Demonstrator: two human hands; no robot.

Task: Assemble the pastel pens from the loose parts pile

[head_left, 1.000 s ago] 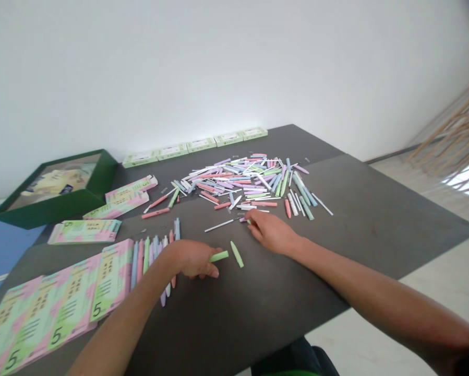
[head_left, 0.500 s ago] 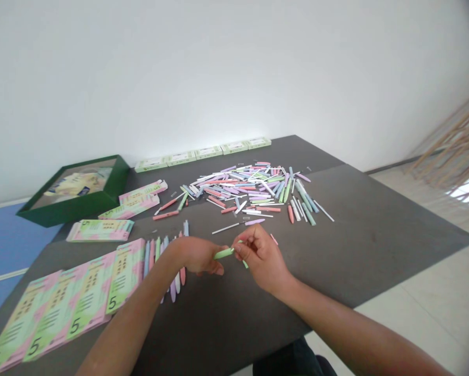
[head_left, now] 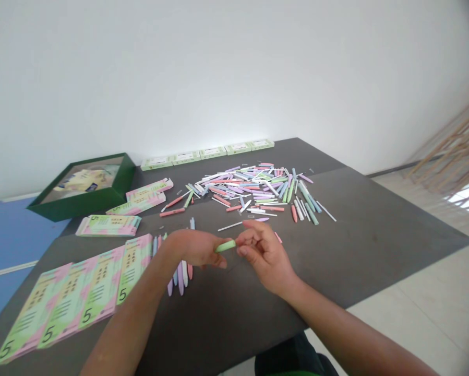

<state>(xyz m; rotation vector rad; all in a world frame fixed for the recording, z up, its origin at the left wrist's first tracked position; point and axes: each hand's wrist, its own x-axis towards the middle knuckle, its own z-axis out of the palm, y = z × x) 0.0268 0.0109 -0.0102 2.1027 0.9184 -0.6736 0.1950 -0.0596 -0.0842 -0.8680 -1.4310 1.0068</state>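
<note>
My left hand [head_left: 203,249] is closed on a light green pen barrel [head_left: 225,246], which points toward my right hand. The fingertips of my right hand [head_left: 262,256] are pinched together at the barrel's right end; whatever is between them is too small to make out. Under and beside my left wrist lies a row of pastel pens [head_left: 180,278], partly hidden by the arm. Behind the hands spreads a loose heap of coloured pen parts and white refills [head_left: 250,188]. One white refill [head_left: 230,226] lies just beyond my fingers.
Pink and green cartons marked 5 [head_left: 101,279] lie at the left, with more cartons [head_left: 109,225] behind them. A green box [head_left: 117,193] holding packets stands at the back left. Flat light green boxes [head_left: 213,152] line the wall side of the dark table [head_left: 375,235].
The green piece that showed below my right fingers is no longer visible there. The view has shifted slightly, and my left hand still holds the green barrel.
</note>
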